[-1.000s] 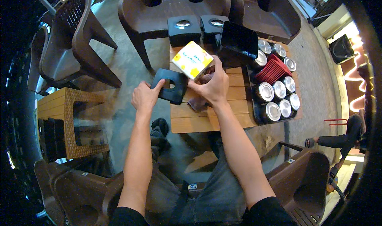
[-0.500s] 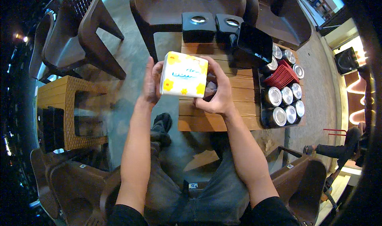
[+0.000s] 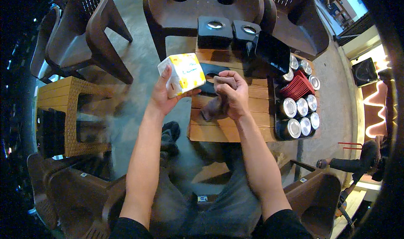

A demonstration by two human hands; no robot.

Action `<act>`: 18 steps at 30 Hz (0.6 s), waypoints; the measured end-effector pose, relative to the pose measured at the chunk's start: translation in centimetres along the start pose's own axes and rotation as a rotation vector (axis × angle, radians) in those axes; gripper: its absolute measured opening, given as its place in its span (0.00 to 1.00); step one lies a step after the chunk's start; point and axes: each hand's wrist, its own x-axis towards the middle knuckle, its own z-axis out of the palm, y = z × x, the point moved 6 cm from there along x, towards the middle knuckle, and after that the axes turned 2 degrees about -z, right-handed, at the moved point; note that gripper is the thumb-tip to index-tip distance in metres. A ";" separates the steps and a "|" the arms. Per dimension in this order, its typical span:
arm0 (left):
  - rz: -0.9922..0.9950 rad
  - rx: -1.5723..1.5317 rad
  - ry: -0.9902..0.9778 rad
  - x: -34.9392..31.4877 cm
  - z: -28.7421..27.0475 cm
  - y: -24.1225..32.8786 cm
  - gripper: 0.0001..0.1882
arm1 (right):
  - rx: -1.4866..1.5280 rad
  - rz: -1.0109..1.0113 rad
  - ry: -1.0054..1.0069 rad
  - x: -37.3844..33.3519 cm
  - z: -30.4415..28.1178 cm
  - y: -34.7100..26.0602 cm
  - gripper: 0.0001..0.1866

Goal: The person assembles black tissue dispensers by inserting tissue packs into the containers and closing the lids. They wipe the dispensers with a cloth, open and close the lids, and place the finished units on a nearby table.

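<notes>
My left hand point(image 3: 162, 96) is closed around a white and yellow square pack of paper tissues point(image 3: 185, 74), which it holds tilted above the table's left edge. A crumpled grey-brown cloth point(image 3: 215, 107) hangs from my right hand point(image 3: 238, 96), whose fingers are bunched on it over the wooden table point(image 3: 214, 131). Between and behind the two hands, a black box-like piece with a dark opening point(image 3: 207, 69) lies on the table, partly covered by the pack and the right hand.
Two black tissue boxes point(image 3: 213, 30) with round openings stand at the table's far end. Beside them is an open black container point(image 3: 272, 53). A black tray on the right holds several silver-lidded jars point(image 3: 294, 128) and red folded napkins point(image 3: 298, 85). Brown plastic chairs point(image 3: 78, 45) surround the table.
My right hand has come off the tissue pack and drawn to the right with the cloth. The pack, now in my left hand alone, has turned and shows its side.
</notes>
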 end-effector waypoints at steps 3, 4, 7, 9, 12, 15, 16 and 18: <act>0.016 0.027 0.072 0.3 -0.6 -1.0 0.44 | -0.081 -0.141 0.056 0.3 0.5 0.4 0.20; 0.025 0.013 0.058 0.4 -0.6 -1.2 0.42 | -0.151 -0.171 0.093 0.3 0.7 0.5 0.20; 0.066 0.017 0.059 0.8 -0.8 -1.8 0.37 | -0.489 -0.375 0.101 -0.4 1.9 -0.9 0.15; 0.126 0.076 0.123 1.2 -1.0 -2.2 0.35 | -0.558 -0.439 0.067 -1.3 3.0 -1.4 0.12; 0.207 0.149 0.205 1.2 -1.5 -2.3 0.36 | -0.513 -0.499 0.000 -2.9 5.1 -1.5 0.13; 0.262 0.147 0.196 1.2 -1.7 -1.8 0.37 | -0.522 -0.550 -0.011 -3.3 5.6 -1.5 0.13; 0.245 0.100 0.169 1.3 -1.7 -1.8 0.37 | -0.528 -0.558 -0.007 -3.1 5.5 -1.5 0.13; 0.214 0.005 0.111 1.4 -1.6 -1.9 0.38 | -0.542 -0.505 0.064 -2.4 4.6 -1.1 0.11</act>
